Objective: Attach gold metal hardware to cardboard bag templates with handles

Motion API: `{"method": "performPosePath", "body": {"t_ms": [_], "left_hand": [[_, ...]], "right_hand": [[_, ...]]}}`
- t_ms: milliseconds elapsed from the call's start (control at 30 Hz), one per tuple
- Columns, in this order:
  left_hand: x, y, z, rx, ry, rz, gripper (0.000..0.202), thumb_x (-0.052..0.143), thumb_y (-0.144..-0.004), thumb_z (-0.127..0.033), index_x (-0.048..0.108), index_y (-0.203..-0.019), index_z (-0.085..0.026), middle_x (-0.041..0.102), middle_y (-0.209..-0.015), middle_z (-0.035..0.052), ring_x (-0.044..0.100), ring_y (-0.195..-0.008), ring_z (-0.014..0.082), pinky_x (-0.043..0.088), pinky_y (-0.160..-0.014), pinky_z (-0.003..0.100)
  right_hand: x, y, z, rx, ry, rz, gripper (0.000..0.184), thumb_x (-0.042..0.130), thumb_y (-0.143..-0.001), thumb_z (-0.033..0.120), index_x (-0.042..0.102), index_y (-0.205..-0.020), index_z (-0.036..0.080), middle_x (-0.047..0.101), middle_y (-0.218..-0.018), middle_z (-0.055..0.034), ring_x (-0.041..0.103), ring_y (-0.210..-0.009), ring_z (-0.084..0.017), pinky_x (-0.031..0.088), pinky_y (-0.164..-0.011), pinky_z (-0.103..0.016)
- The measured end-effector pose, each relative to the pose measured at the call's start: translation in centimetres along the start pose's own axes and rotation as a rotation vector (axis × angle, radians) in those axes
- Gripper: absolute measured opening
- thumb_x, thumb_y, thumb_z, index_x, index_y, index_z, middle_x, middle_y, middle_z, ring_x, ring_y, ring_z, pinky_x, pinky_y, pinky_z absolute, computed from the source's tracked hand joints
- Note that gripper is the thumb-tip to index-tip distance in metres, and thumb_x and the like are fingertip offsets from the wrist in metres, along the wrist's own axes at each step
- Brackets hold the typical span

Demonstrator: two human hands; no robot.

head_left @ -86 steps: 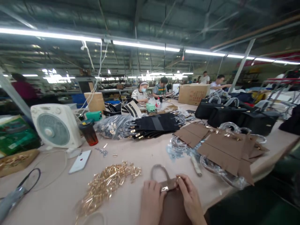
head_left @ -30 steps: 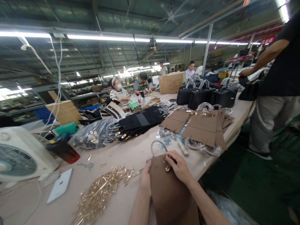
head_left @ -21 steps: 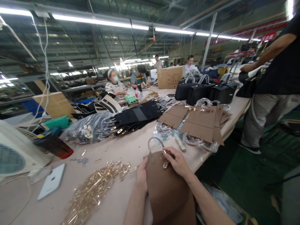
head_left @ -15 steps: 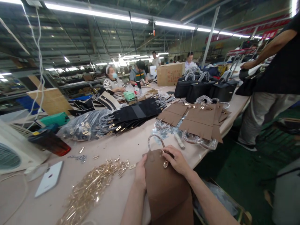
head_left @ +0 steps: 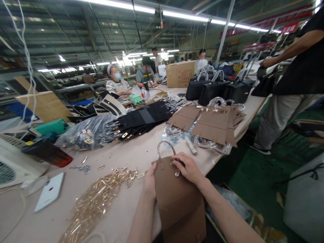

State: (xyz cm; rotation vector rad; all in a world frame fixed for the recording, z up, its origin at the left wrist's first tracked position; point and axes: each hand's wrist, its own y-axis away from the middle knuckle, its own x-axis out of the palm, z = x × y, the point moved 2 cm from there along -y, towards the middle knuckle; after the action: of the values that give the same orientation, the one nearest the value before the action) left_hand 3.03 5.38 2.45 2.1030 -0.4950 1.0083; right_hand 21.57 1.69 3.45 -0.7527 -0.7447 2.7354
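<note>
A brown bag panel (head_left: 174, 199) with a plastic-wrapped handle (head_left: 165, 145) stands at the near table edge between my hands. My left hand (head_left: 150, 182) grips its left edge, fingers closed behind the panel. My right hand (head_left: 187, 168) is curled over the top right, pinching a small gold metal fitting (head_left: 177, 172) on the panel's front. A heap of loose gold metal fittings (head_left: 98, 199) lies on the table just left of my left hand.
Brown panels (head_left: 210, 123) and black pieces (head_left: 141, 122) lie stacked further along the table (head_left: 126, 152). A white phone (head_left: 49, 195), fan (head_left: 12, 165) and dark red cup (head_left: 48, 153) sit left. Black handbags (head_left: 215, 90) stand far right. A person in black (head_left: 298, 77) stands right; others sit behind.
The brown panel has been lifted from flat to upright at the table edge. My right hand stays on the gold fitting. The view has swung right, showing a standing person.
</note>
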Motion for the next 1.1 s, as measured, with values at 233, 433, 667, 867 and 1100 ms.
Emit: {"method": "performPosePath", "body": {"t_ms": [233,433,667,867,1100], "left_hand": [[0.6,0.2,0.1,-0.007,0.021,0.036,0.050,0.056,-0.097,-0.042,0.065,-0.130,-0.005,0.078,-0.117,0.0197,0.074,-0.111,0.0353,0.052,-0.109,0.053],[0.5,0.1,0.1,-0.003,-0.010,0.000,0.050,0.056,-0.096,-0.040,0.065,-0.131,-0.005,0.079,-0.112,0.0187,0.076,-0.104,0.0341,0.054,-0.105,0.052],[-0.3,-0.2,0.2,0.019,-0.036,-0.018,0.049,0.057,-0.096,-0.039,0.065,-0.131,-0.005,0.079,-0.112,0.0182,0.077,-0.102,0.0333,0.055,-0.104,0.051],[-0.1,-0.1,0.3,0.009,-0.043,-0.036,0.048,0.057,-0.096,-0.040,0.066,-0.128,-0.005,0.079,-0.110,0.0187,0.077,-0.103,0.0340,0.055,-0.104,0.052],[0.6,0.4,0.3,0.002,-0.045,-0.029,0.047,0.054,-0.098,-0.040,0.068,-0.125,-0.004,0.080,-0.108,0.0188,0.077,-0.100,0.0336,0.057,-0.101,0.051]], "right_hand": [[-0.5,0.5,0.3,-0.106,0.069,0.120,0.034,0.055,-0.104,0.025,0.066,-0.136,0.029,0.071,-0.124,-0.0100,0.069,-0.114,-0.023,0.058,-0.102,-0.042],[-0.8,0.5,0.0,-0.097,0.126,0.131,0.037,0.057,-0.103,0.023,0.066,-0.138,0.029,0.073,-0.119,-0.0094,0.071,-0.110,-0.024,0.060,-0.099,-0.042],[-0.9,0.1,0.1,-0.105,0.203,0.221,0.039,0.055,-0.103,0.021,0.064,-0.140,0.028,0.072,-0.120,-0.0097,0.070,-0.108,-0.024,0.059,-0.097,-0.039],[-0.9,0.0,0.0,-0.127,0.268,0.223,0.037,0.056,-0.102,0.021,0.066,-0.137,0.027,0.072,-0.113,-0.0095,0.071,-0.101,-0.023,0.059,-0.092,-0.036],[-0.1,0.6,0.2,-0.091,0.391,0.216,0.036,0.052,-0.104,0.024,0.065,-0.138,0.028,0.072,-0.109,-0.0082,0.070,-0.092,-0.021,0.059,-0.080,-0.032]]}}
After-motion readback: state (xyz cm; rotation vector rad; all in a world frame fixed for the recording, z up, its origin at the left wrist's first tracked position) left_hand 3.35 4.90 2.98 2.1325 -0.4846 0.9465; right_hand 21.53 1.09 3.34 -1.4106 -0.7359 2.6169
